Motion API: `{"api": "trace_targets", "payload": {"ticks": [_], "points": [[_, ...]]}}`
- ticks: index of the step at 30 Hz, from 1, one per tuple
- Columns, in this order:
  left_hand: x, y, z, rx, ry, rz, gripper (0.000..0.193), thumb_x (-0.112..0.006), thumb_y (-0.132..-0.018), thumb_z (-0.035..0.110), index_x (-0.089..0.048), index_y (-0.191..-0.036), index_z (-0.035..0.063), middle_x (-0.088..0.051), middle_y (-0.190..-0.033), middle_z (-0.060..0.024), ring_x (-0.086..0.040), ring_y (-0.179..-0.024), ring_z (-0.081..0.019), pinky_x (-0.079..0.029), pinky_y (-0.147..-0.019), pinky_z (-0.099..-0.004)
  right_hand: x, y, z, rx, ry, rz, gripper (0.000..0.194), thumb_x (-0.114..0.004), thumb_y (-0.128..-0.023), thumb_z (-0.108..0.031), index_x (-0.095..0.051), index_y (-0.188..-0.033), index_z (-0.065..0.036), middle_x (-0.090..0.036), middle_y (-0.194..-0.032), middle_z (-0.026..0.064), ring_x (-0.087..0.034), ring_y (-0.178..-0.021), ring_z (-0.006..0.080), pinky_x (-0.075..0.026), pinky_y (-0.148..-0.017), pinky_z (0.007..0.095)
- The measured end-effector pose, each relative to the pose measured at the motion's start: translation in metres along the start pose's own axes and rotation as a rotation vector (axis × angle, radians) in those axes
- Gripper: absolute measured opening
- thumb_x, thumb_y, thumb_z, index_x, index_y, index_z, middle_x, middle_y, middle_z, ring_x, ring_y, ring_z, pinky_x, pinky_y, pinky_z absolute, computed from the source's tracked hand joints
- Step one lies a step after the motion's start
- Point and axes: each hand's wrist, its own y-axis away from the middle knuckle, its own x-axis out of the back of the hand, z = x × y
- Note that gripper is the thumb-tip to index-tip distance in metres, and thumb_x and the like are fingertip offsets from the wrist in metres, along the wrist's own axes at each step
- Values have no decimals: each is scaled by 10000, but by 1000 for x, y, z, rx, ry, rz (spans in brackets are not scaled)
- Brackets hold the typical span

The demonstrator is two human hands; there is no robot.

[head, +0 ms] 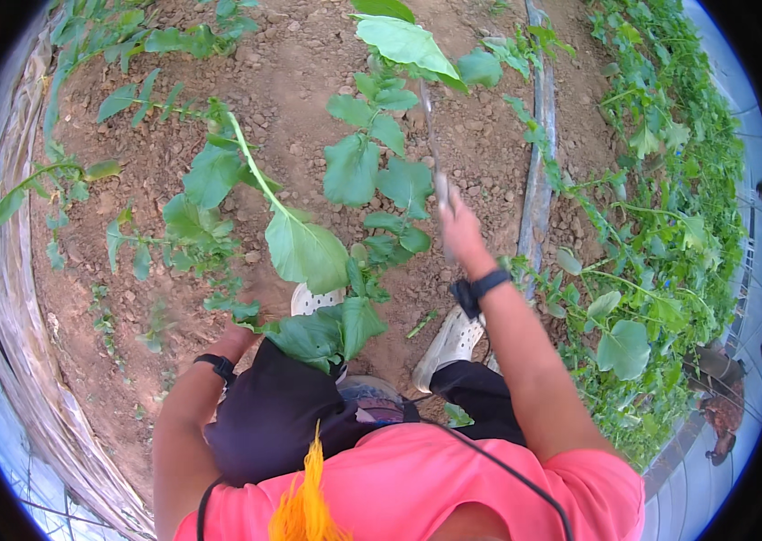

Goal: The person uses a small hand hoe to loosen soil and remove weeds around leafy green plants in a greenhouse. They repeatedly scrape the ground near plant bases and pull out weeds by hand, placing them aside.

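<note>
My right hand (460,228) grips a long, thin hand tool (430,125) that points away from me; motion blur hides its exact kind. Its far end passes behind a broad pale leaf (408,42). Low on the left, my left hand (240,333) reaches down among green leaves, its fingers mostly hidden, so I cannot tell what it holds. Large drooping leaves (310,337) spread beside it, over my knee. A leafy plant with a thick pale stalk (252,159) and a big leaf (306,253) rises before me. Another lobed-leaf plant (381,177) stands between my hands.
Reddish, cloddy soil (293,88) lies around my white perforated clogs (447,346). A grey strip (540,149) runs along the ground on the right, beside dense green plants (678,203). Crumpled plastic sheeting (9,270) borders the left. A cut stem piece (423,323) lies near my foot.
</note>
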Motion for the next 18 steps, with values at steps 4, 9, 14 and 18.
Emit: {"api": "trace_targets", "payload": {"ticks": [4,9,14,18], "points": [[2,-14,18,-189,-271,190,464,-623,-705,128,-564,-1165,159,-503,-1222,-154,-493,-1076,-370,-431,-881,-452,6,59,28,-133,120,-35,515,-486,-906,-163,-324,-1388,-81,-518,-1236,236,-519,-1149,327,-402,-952,355],[-4,-27,27,-374,-499,430,447,-602,-710,150,-584,-1156,172,-461,-1285,-168,-487,-1100,-374,-429,-860,-482,25,-5,39,-133,-75,211,457,-462,-922,-167,-369,-1347,-26,-578,-1132,204,-588,-988,283,-455,-857,332],[-1,-25,37,-296,-466,396,406,-573,-746,193,-593,-1151,175,-434,-1323,-178,-470,-1130,-372,-413,-875,-490,37,-78,44,-266,-332,329,437,-443,-933,-180,-374,-1339,-38,-595,-902,137,-587,-613,194,-487,-569,317],[4,-31,42,-225,-484,344,403,-559,-756,221,-592,-1155,171,-418,-1343,-185,-452,-1158,-376,-393,-899,-501,21,-37,58,-410,-351,234,455,-437,-923,-174,-361,-1348,-32,-603,-984,210,-613,-851,293,-488,-750,407]]}}
